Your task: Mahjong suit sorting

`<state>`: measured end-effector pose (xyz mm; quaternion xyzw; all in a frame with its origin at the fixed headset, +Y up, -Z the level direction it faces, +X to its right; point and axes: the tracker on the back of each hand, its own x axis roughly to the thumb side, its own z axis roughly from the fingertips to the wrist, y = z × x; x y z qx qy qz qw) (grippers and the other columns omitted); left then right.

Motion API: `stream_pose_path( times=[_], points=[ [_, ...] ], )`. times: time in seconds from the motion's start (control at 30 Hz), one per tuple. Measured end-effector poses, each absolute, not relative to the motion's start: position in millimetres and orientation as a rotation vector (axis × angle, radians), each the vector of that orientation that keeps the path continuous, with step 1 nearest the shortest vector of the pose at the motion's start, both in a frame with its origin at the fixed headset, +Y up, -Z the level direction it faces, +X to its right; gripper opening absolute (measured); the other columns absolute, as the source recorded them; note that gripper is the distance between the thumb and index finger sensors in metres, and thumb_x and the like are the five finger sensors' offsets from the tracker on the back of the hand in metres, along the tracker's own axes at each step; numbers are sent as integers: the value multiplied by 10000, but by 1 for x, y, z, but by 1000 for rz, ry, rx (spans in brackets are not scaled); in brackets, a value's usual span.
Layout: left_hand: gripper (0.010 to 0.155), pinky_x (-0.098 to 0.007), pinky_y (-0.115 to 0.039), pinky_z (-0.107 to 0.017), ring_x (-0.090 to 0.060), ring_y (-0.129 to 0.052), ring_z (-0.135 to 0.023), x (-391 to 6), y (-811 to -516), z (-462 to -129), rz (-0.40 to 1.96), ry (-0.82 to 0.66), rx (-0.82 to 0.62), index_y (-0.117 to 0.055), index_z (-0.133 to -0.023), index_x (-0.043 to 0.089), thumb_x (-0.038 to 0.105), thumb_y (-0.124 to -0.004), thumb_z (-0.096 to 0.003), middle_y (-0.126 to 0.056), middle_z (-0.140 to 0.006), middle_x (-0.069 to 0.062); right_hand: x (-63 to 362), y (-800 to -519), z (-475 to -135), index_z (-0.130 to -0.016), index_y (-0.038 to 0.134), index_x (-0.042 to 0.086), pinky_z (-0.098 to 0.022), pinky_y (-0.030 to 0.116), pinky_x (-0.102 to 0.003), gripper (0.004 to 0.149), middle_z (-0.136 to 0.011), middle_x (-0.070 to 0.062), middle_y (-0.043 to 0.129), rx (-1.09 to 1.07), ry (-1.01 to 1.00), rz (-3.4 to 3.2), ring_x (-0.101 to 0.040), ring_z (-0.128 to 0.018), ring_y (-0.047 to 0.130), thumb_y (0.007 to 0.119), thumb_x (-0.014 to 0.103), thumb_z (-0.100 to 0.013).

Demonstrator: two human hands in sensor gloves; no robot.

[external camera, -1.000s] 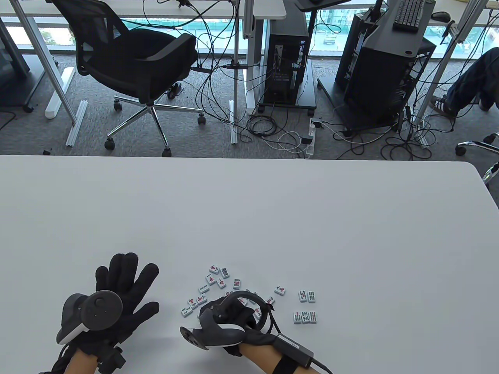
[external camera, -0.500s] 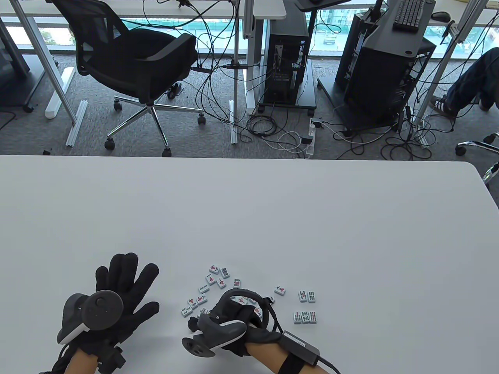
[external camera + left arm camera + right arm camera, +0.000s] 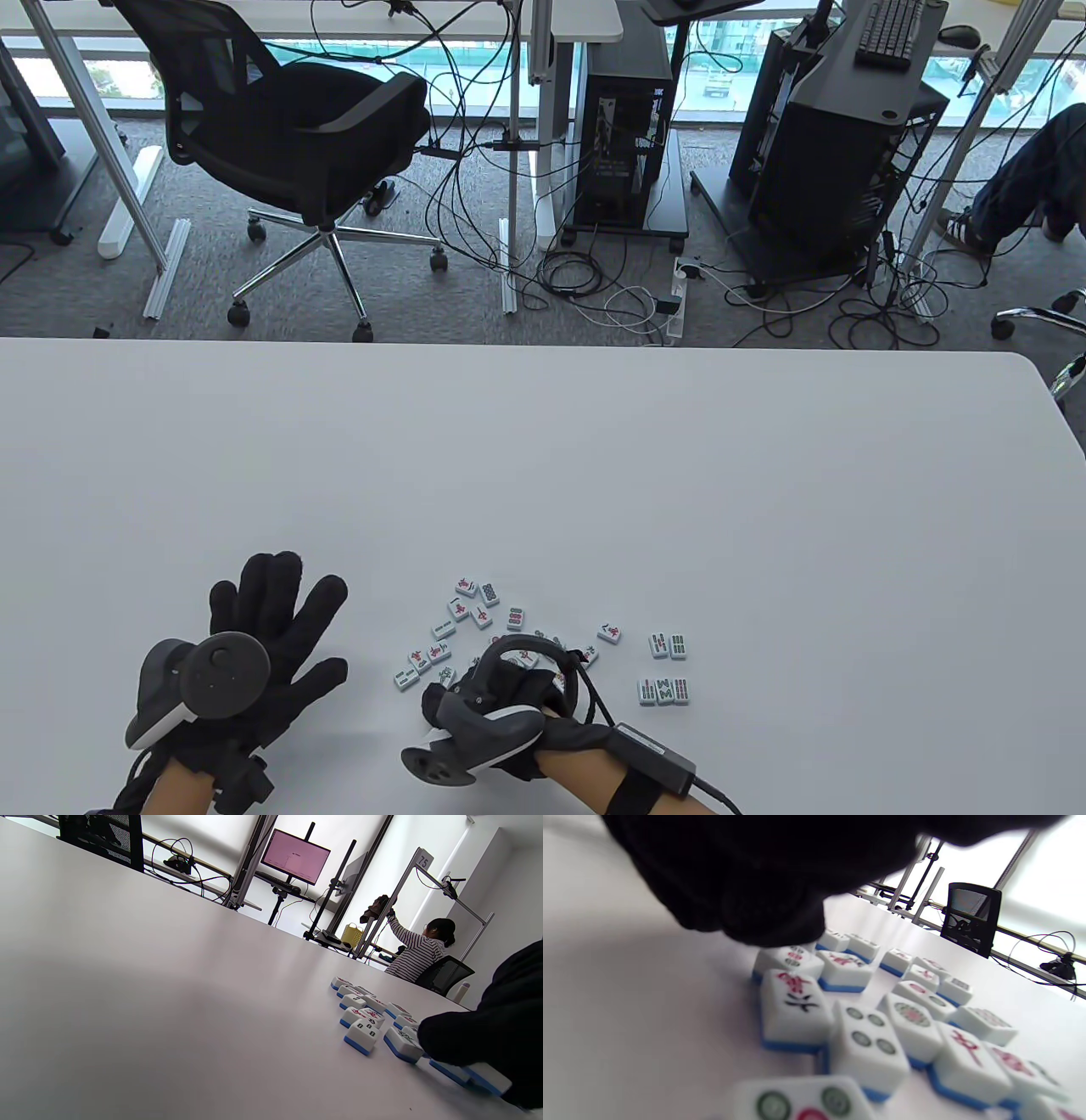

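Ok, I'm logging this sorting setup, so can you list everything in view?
table: one, white, fills the lower half of the table view
loose mahjong tiles: a scattered cluster, white faces on blue backs, near edge, centre
sorted tiles: five, green-marked, rows of two and three, right of the cluster
office chair: one, black, on the floor beyond the table
left hand: black glove, fingers spread, flat on the table
right hand: black glove, over the cluster, grip hidden

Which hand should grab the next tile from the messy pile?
Probably the right hand: it hangs right over the messy pile. The left hand lies flat and spread on the table, off to the side.
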<state>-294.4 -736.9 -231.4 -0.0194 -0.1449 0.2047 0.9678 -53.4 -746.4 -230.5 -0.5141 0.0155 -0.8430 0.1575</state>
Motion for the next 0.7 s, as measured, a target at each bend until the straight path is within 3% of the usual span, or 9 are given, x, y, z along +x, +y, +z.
stream_pose_path(
  times=[0.2,0.33,0.53,0.7],
  points=[
    [789,-528,106,-720,-134,219,-1048,-294,-737,-231,413,-294,-42,-196,-1094,485,753,-542,-439,166,-1086,195,-6,-705,-274,-890,748,168,-136,823,-292,572,-417,2,975,-1172,38,-2701,-91,-130,888,862,349,-360],
    [790,-529,106,-720,-134,219,-1049,-294,-737,-231,414,-296,-43,-195,-1095,485,753,-543,-439,166,-1087,195,36,-694,-302,-891,753,176,-137,826,-288,569,-421,4,977,-907,39,-2723,-88,-133,892,863,350,-360],
    [790,-529,106,-720,-134,218,-1050,-294,-738,-232,413,-294,-49,-198,-1096,485,754,-543,-437,162,-1089,195,90,-720,-320,-891,756,141,-129,829,-281,572,-420,5,978,-656,-201,-2718,-80,-129,893,861,350,-368],
    [789,-529,105,-720,-135,216,-1050,-293,-738,-232,410,-291,-58,-199,-1096,484,753,-542,-439,161,-1089,194,108,-741,-315,-887,761,130,-126,829,-279,572,-418,4,977,-594,-305,-2713,-78,-126,891,862,351,-369]
  ],
)
